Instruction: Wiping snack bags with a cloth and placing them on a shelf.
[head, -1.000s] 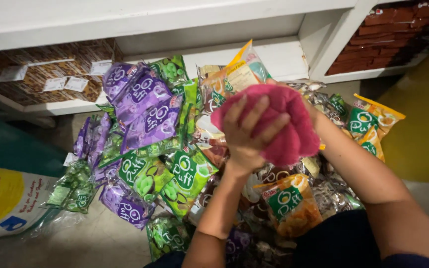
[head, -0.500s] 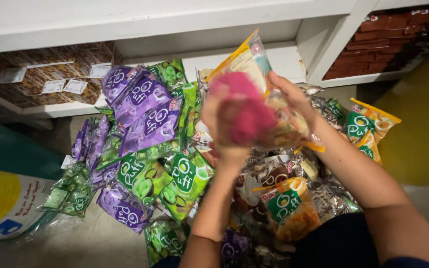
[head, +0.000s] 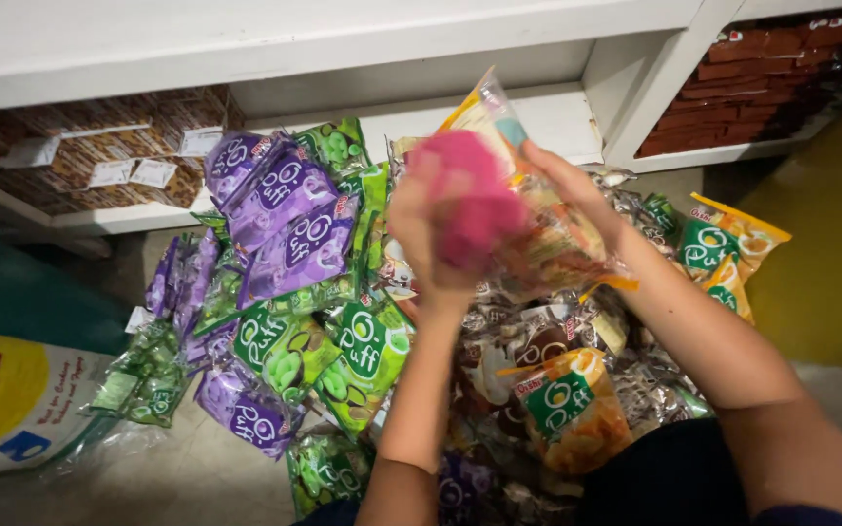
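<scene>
Pink cloth (head: pixel 468 200) gripped in left hand (head: pixel 433 239), pressed on orange snack packet (head: pixel 528 195); packet gripped from right by right hand (head: pixel 577 195), long axis tilted upward.

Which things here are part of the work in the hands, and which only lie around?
In hand:
- pink cloth, in left hand
- orange snack packet, in right hand

Lying about:
- purple packets
- green packets
- white shelf
- yellow sack
</scene>
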